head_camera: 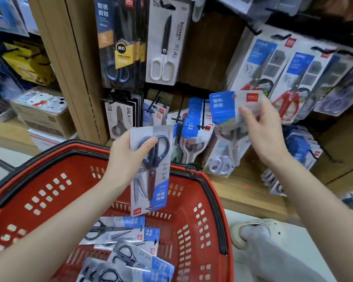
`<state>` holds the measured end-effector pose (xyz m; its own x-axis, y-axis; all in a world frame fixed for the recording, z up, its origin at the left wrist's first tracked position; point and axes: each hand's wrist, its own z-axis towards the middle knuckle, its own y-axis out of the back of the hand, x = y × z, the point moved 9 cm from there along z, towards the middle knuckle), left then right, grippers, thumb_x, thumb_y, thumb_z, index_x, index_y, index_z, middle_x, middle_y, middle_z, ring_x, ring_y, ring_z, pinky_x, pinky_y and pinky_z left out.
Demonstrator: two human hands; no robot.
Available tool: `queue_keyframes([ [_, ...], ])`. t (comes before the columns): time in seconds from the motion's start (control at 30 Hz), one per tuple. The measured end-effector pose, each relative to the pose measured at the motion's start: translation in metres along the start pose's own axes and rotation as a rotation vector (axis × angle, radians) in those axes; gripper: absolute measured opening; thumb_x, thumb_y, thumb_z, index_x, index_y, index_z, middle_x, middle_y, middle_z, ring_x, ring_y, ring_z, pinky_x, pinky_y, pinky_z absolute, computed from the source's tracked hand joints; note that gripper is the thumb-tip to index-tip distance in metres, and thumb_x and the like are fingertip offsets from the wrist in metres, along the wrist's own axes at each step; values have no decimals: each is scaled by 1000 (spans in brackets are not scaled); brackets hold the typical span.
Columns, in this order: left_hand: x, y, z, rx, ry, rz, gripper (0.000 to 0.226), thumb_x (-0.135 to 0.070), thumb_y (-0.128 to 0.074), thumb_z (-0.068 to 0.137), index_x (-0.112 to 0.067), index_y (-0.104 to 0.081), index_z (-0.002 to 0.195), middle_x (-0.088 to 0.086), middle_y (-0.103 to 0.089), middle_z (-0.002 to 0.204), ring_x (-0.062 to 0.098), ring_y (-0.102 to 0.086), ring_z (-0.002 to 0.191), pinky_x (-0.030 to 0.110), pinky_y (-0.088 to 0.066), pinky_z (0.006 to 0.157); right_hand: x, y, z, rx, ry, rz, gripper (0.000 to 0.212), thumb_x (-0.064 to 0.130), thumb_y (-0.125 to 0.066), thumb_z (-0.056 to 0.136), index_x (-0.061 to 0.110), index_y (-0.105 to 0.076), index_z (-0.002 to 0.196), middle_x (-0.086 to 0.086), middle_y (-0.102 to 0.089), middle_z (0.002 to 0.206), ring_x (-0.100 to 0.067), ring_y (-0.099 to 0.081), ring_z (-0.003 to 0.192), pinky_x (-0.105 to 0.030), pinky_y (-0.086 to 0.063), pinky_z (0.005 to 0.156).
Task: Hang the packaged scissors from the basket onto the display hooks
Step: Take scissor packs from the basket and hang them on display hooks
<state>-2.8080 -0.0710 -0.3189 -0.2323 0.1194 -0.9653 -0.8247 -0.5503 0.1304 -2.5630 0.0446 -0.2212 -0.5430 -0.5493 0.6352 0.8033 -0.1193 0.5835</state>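
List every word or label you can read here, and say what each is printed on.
"Scissors": white-handled scissors pack, hanging.
"SALA": grey pack, hanging lower left.
Chinese print on the blue-handled pack in the left hand and the blue-topped pack in the right hand: too blurred to read.

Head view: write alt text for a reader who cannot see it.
At a shop display, the left hand grips a blue-handled scissors pack upside down above a red basket, while the right hand holds a second pack up near the display hooks. More packs lie in the basket.
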Motion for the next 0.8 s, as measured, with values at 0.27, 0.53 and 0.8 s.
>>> queue_keyframes([
  [0.27,32,-29,7,82,51,58,22,-15,-70,83,-35,-59,81,-17,-65,82,-14,-58,71,3,-42,65,-92,-77,-8,273,-166,-251,16,18,-49,97,6,-58,100,-8,-63,77,-23,-57,72,-32,-36,61],
  [0.53,60,-34,14,134,94,68,21,-14,-70,83,-33,-61,82,-23,-67,73,-13,-60,73,3,-42,64,-156,-134,-12,218,-476,-101,23,21,-46,99,2,-58,103,-19,-64,104,-32,-57,97,-31,-36,72],
  [0.8,74,-30,28,120,129,62,18,-17,-71,82,-33,-62,81,-18,-67,77,-10,-60,72,4,-43,63,-170,-149,0,89,-544,23,15,24,-49,98,12,-58,101,-1,-61,85,-18,-52,85,-27,-39,74],
])
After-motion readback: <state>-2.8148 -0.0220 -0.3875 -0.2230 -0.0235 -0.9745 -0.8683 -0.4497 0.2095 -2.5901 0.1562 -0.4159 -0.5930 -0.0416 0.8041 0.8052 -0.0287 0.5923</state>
